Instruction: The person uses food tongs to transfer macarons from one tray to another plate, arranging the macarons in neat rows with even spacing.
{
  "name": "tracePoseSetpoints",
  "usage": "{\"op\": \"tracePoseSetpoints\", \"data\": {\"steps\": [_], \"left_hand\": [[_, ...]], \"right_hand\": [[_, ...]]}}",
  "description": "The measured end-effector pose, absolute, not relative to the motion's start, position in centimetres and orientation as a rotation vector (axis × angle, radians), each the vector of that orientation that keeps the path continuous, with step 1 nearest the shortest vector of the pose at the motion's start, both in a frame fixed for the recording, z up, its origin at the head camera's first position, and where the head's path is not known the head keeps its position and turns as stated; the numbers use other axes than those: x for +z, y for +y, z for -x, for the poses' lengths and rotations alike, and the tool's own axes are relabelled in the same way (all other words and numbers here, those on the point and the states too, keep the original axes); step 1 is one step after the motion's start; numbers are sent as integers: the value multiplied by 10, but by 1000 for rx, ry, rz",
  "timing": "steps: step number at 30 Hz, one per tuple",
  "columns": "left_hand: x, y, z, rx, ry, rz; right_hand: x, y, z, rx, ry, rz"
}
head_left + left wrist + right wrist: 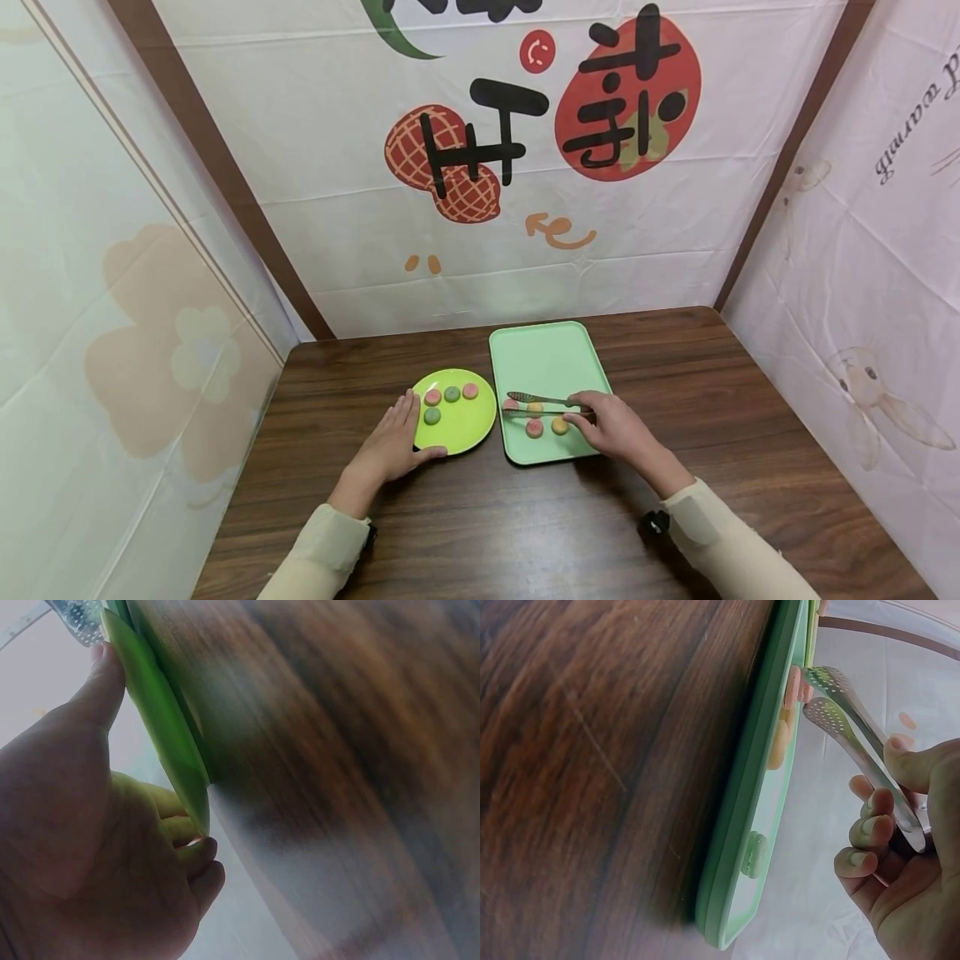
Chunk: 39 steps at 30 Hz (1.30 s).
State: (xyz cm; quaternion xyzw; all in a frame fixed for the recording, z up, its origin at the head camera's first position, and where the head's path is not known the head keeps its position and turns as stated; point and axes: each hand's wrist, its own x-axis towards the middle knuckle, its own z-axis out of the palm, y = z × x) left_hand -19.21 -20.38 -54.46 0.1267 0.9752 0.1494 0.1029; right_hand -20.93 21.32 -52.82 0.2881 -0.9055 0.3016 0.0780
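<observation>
My right hand (611,425) holds metal tongs (536,398) with perforated tips, their arms spread apart. The tips are over the mint-green tray (551,358), on either side of a pink macaron (511,405). Another pink macaron (534,428) and yellow macarons (560,426) lie close by. A green macaron (754,855) shows on the tray in the right wrist view; the hand hides it from the head view. My left hand (392,437) rests against the yellow-green plate (465,429), extended fingers along its left rim, thumb at the near rim. Pink and green macarons (452,394) sit on the plate.
Plate and tray stand almost side by side on a dark wooden table (465,517). A printed white curtain (420,292) hangs behind the far edge, with further sheets at left and right. Dark wrist devices (656,522) sit at both sleeve cuffs.
</observation>
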Motion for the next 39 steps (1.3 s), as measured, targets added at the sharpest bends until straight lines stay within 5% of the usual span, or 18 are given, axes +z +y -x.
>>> {"op": "tracePoseSetpoints", "data": {"steps": [39], "left_hand": [[-541, -204, 191, 460, 2876, -371]], "right_hand": [[-528, 172, 216, 978, -2572, -979]]}}
